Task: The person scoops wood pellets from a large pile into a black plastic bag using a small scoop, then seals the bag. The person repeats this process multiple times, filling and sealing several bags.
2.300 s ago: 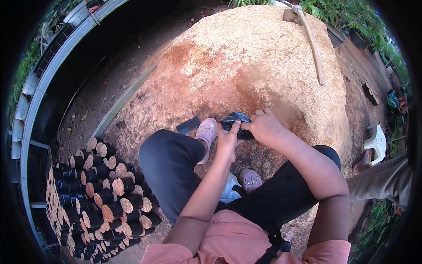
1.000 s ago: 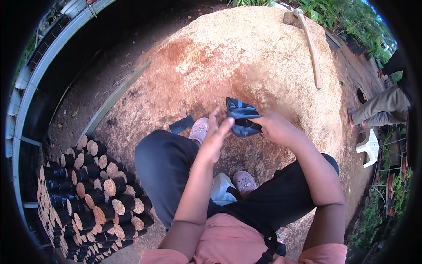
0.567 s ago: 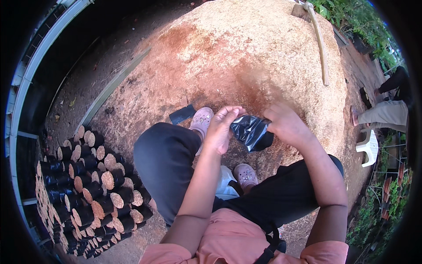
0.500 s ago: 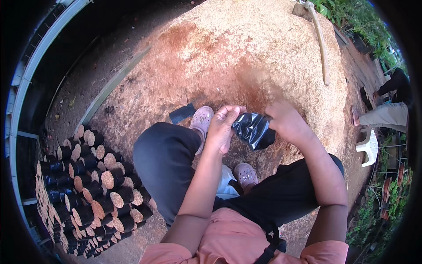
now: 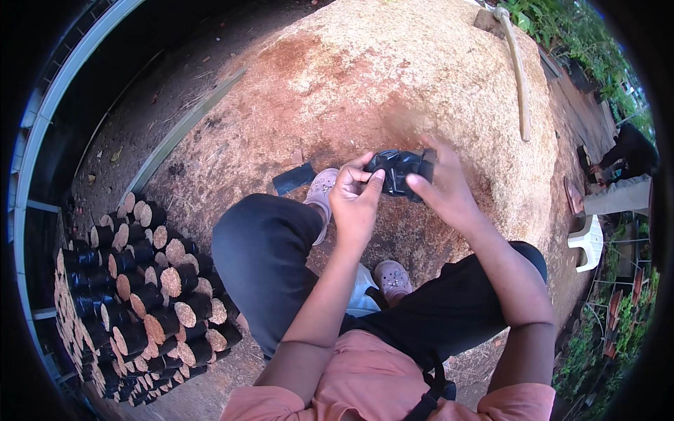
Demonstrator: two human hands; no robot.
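Above my knees I hold a small black plastic bag (image 5: 397, 174) on its side, glossy and creased, over a heap of light brown granular material (image 5: 449, 77). My left hand (image 5: 357, 200) pinches the bag's left end between thumb and fingers. Around its right end my right hand (image 5: 449, 184) is curved, thumb on the near side and fingers on the far side, a little smeared by motion. The bag's contents cannot be made out. A flat black piece (image 5: 293, 179) lies on the ground beside my left shoe (image 5: 323, 187).
Filled black bags (image 5: 151, 298) are stacked at my left. A wooden plank (image 5: 182, 133) borders the heap, and a pole (image 5: 518, 77) lies across its far right. At the right are a white plastic stool (image 5: 588, 243), a crouching person (image 5: 625, 168) and green plants (image 5: 576, 35).
The bag has moved slightly up and left and is more crumpled. My right hand has turned, its thumb now on the bag's near side; my left thumb presses the bag's front.
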